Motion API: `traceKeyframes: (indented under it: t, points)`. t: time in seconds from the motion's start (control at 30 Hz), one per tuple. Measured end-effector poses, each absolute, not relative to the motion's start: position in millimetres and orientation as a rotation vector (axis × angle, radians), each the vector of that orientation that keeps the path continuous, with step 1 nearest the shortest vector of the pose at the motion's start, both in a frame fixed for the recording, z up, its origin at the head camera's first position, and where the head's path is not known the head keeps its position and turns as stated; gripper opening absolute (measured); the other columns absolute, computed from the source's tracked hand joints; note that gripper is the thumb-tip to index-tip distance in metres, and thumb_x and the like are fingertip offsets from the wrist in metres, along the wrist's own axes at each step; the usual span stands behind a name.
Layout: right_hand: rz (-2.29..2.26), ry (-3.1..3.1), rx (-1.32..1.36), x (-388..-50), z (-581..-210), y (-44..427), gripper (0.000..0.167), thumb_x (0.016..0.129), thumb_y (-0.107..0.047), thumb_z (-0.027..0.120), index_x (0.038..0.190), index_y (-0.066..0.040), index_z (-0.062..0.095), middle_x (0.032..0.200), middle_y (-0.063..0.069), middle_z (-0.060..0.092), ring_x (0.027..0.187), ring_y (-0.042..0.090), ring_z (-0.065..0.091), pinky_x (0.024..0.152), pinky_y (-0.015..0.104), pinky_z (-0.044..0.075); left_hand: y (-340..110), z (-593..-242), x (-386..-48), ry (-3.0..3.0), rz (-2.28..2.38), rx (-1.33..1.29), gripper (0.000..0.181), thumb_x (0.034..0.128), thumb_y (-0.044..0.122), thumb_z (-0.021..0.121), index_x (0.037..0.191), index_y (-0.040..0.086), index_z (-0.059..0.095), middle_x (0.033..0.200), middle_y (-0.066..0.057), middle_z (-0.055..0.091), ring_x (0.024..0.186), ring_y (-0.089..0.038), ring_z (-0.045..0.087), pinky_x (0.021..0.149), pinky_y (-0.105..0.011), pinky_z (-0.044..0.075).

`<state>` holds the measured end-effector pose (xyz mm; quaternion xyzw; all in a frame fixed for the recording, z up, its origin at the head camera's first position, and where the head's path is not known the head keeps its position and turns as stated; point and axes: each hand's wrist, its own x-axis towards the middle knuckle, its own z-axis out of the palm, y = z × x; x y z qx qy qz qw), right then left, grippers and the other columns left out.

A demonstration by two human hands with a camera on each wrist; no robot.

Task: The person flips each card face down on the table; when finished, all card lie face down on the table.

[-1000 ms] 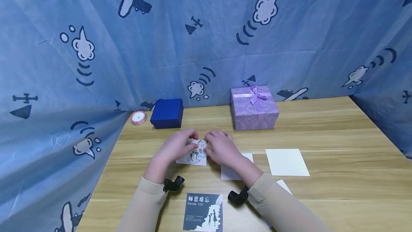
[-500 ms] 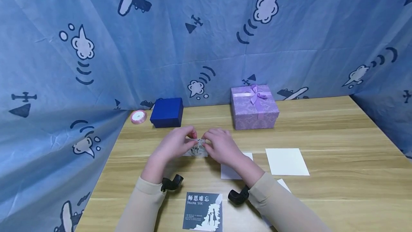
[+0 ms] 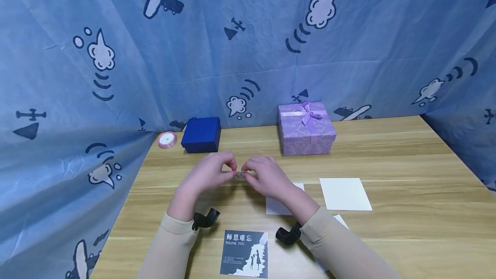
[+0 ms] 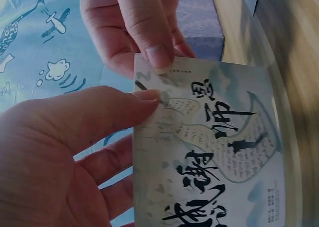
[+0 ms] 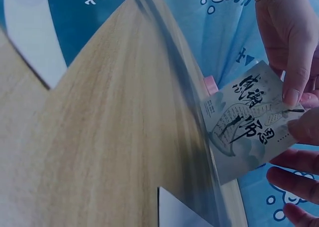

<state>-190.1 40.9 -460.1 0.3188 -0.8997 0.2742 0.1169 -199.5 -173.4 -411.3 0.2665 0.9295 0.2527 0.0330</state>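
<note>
A pale printed greeting card (image 4: 214, 137) with black brush lettering and a blue-grey drawing is held in the air by both hands. My left hand (image 3: 209, 173) pinches one edge between thumb and fingers. Close beside it, my right hand (image 3: 267, 178) pinches the same edge near a corner. In the head view the card (image 3: 239, 175) is almost edge-on, and the hands cover most of it. The right wrist view shows the printed face of the card (image 5: 249, 124), tilted above the wooden table.
A dark "THANK YOU" card (image 3: 244, 254) lies in front. White cards (image 3: 345, 194) lie to the right, one (image 3: 280, 203) partly under the right forearm. Behind stand a blue box (image 3: 201, 134), a purple ribboned box (image 3: 307, 129) and a pink ribbon roll (image 3: 167, 140).
The card has tipped from showing its printed face to nearly edge-on in the head view. Both hands keep their pinch on it and have shifted only slightly.
</note>
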Motion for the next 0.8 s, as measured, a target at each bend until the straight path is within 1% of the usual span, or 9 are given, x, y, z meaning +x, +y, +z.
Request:
traceKeyframes:
  t: [0.07,0.17,0.27,0.43,0.53,0.63,0.73,0.8]
  points:
    - [0.814,-2.629,0.968,-190.2,-460.9,41.2,0.006,0.095,-0.022,0.072,0.099,-0.018,0.074,0.099,-0.003,0.073,0.099,0.02,0.068,0.092,0.045,0.051,-174.0,-410.9,-199.4,2.836,0.774,0.817,0.018,0.0904,0.013,0.078,0.085,0.022,0.064,0.094,0.005,0.072,0.089,-0.018,0.066,0.08,-0.034,0.055]
    - [0.849,-2.607,1.044,-190.0,-462.0,41.7,0.005,0.095,-0.021,0.072,0.098,-0.018,0.075,0.095,-0.004,0.072,0.091,0.018,0.069,0.086,0.04,0.055,-175.1,-410.4,-198.7,2.787,0.768,0.81,0.018,0.0899,0.012,0.077,0.084,0.022,0.063,0.091,0.005,0.072,0.084,-0.015,0.066,0.073,-0.031,0.054]
    - [0.886,-2.597,1.105,-189.8,-462.3,42.1,0.005,0.095,-0.02,0.072,0.098,-0.017,0.075,0.093,-0.004,0.073,0.088,0.016,0.07,0.082,0.035,0.057,-176.8,-409.6,-197.3,2.741,0.761,0.807,0.018,0.0892,0.012,0.076,0.085,0.023,0.062,0.092,0.005,0.072,0.081,-0.011,0.065,0.071,-0.03,0.053]
    - [0.906,-2.605,1.168,-189.5,-461.9,42.6,0.005,0.094,-0.018,0.072,0.098,-0.017,0.075,0.093,-0.006,0.075,0.088,0.012,0.07,0.082,0.032,0.057,-178.4,-407.6,-194.3,2.683,0.749,0.812,0.016,0.0881,0.012,0.074,0.088,0.021,0.061,0.097,0.004,0.072,0.087,-0.013,0.066,0.075,-0.032,0.054]
    - [0.914,-2.619,1.205,-188.7,-461.3,43.4,0.006,0.093,-0.019,0.074,0.099,-0.017,0.075,0.094,-0.007,0.074,0.088,0.012,0.069,0.082,0.032,0.056,-178.3,-407.1,-192.6,2.628,0.765,0.785,0.015,0.0881,0.014,0.077,0.094,0.016,0.062,0.1,0.002,0.072,0.092,-0.015,0.068,0.08,-0.034,0.056]
    - [0.924,-2.635,1.245,-188.5,-460.9,44.2,0.01,0.092,-0.024,0.077,0.099,-0.018,0.076,0.094,-0.008,0.073,0.087,0.013,0.068,0.081,0.031,0.055,-178.0,-407.6,-191.6,2.569,0.778,0.739,0.024,0.0872,0.02,0.082,0.099,0.012,0.062,0.104,-0.002,0.073,0.094,-0.017,0.068,0.083,-0.036,0.056]
    - [0.931,-2.645,1.276,-188.3,-461.8,45.1,0.016,0.091,-0.03,0.079,0.1,-0.018,0.076,0.094,-0.007,0.073,0.088,0.015,0.069,0.082,0.031,0.054,-177.5,-407.9,-190.4,2.528,0.784,0.67,0.034,0.0854,0.029,0.085,0.103,0.012,0.062,0.107,-0.002,0.072,0.094,-0.016,0.067,0.084,-0.037,0.056]
    - [0.941,-2.643,1.302,-187.9,-462.6,45.4,0.018,0.09,-0.033,0.08,0.1,-0.018,0.076,0.094,-0.004,0.074,0.089,0.015,0.07,0.083,0.031,0.055,-177.3,-407.6,-189.4,2.508,0.791,0.647,0.035,0.0855,0.03,0.085,0.105,0.013,0.062,0.109,-0.002,0.071,0.096,-0.016,0.067,0.085,-0.038,0.056]
